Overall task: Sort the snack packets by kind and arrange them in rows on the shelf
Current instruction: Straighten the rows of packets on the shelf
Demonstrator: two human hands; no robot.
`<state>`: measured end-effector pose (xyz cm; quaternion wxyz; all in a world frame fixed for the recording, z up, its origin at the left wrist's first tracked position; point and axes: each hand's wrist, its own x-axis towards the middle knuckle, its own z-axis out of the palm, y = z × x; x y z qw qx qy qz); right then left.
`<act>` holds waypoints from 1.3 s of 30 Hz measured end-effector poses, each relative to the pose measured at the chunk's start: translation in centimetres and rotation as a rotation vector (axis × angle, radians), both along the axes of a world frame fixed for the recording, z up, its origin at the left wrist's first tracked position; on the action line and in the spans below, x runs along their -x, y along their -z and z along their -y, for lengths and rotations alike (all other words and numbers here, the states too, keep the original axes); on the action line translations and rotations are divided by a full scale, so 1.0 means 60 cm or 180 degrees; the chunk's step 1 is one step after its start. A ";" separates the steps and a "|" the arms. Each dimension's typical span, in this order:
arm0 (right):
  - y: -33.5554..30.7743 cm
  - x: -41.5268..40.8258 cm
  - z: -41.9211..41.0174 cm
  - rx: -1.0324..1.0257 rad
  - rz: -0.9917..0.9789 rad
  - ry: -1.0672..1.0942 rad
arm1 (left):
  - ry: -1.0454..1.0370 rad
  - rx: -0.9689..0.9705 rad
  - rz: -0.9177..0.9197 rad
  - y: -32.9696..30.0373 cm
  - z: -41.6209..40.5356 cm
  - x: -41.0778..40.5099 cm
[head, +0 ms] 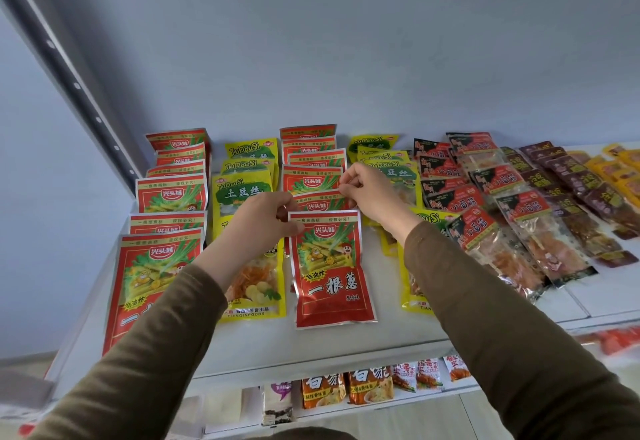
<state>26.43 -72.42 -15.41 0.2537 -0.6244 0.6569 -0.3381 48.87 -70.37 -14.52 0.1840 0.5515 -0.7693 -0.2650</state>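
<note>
While both hands pinch, left hand (262, 221) front red packet (332, 277), right hand (369, 194) next packet (320, 201)

Packets in rows on shelf (398, 339), front to back.
From left: two onion-stick rows (169, 194) (317, 169) alternating with two potato rows (247, 194) (389, 162), then gluten rows (485, 197), then further rows (571, 180); front packet (330, 266) pinched between left hand (265, 221) and right hand (370, 194).
</note>
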 end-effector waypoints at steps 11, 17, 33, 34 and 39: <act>-0.001 0.003 -0.010 0.0024 0.0131 0.0102 | -0.0003 -0.0082 -0.0101 -0.010 -0.011 0.002; -0.012 0.002 -0.030 0.0126 0.0011 0.0291 | -0.0024 0.0186 -0.0020 -0.026 -0.021 0.003; -0.060 0.147 -0.098 0.0574 -0.0167 0.0255 | 0.0569 0.0917 0.0081 -0.066 -0.018 0.202; -0.061 0.166 -0.098 0.0561 -0.0188 0.0188 | 0.0524 0.0888 0.0110 -0.065 -0.015 0.220; -0.056 0.261 -0.094 0.0405 -0.0262 -0.0246 | 0.0374 0.0571 0.0443 -0.059 0.000 0.298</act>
